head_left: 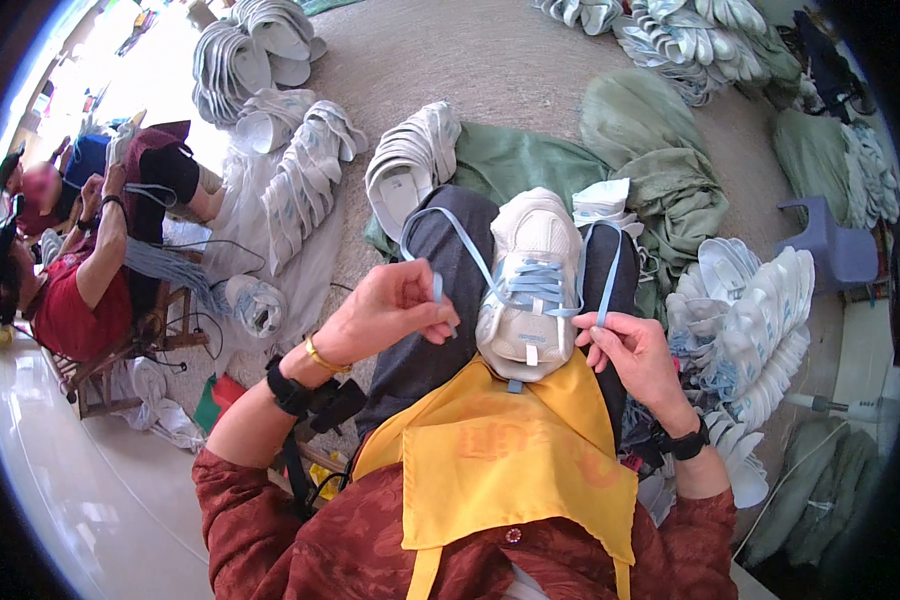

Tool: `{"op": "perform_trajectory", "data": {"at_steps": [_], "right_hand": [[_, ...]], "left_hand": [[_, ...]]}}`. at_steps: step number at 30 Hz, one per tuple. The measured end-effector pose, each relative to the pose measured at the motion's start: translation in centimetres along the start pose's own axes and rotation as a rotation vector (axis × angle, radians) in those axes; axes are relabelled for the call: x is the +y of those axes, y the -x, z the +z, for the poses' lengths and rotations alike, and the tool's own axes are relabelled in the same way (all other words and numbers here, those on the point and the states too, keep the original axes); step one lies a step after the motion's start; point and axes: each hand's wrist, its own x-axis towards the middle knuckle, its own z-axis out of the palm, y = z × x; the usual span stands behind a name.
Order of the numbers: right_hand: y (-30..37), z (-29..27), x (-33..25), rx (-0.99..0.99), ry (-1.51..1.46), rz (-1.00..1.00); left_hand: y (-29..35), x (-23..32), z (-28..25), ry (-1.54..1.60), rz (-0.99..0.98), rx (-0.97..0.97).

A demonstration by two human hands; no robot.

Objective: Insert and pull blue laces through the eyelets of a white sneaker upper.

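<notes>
A white shoe upper (532,285) without a visible sole rests on my lap, its toe pointing away from me. Light blue shoelace (532,278) crosses its front through several eyelets. To the left of it, my left hand (398,312) is closed on one end of the lace, which loops up and over to the shoe. On the other side, my right hand (625,352) pinches the second lace end between thumb and fingers, with that strand arching over my right knee. Under the shoe's near end lies my yellow apron (500,450).
Stacks of white shoe uppers stand ahead (410,165), at the left (305,185) and at the right (760,330). Green sacks (640,150) lie beyond my knees. A purple-grey stool (830,245) is at the far right. Another person in red (85,300) sits at the left, near hanging blue laces (170,265).
</notes>
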Motion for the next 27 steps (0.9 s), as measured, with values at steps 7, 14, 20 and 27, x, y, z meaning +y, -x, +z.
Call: {"op": "perform_trajectory", "data": {"at_steps": [7, 14, 20, 27], "right_hand": [[-0.5, 3.4, -3.6, -0.038, 0.296, -0.254], [-3.3, 5.2, -4.2, -0.052, 0.649, -0.411], [-3.4, 4.8, -3.9, 0.019, 0.386, -0.203], [-2.8, 3.9, -2.0, 0.056, 0.01, -0.105]], "left_hand": [[-2.1, -2.1, 1.7, 0.149, 0.164, 0.069], [-4.1, -3.8, 2.9, 0.142, 0.229, 0.193], [-4.3, -3.8, 3.7, 0.173, 0.281, 0.222], [-4.5, -3.2, 4.1, 0.059, 0.316, 0.246]]}}
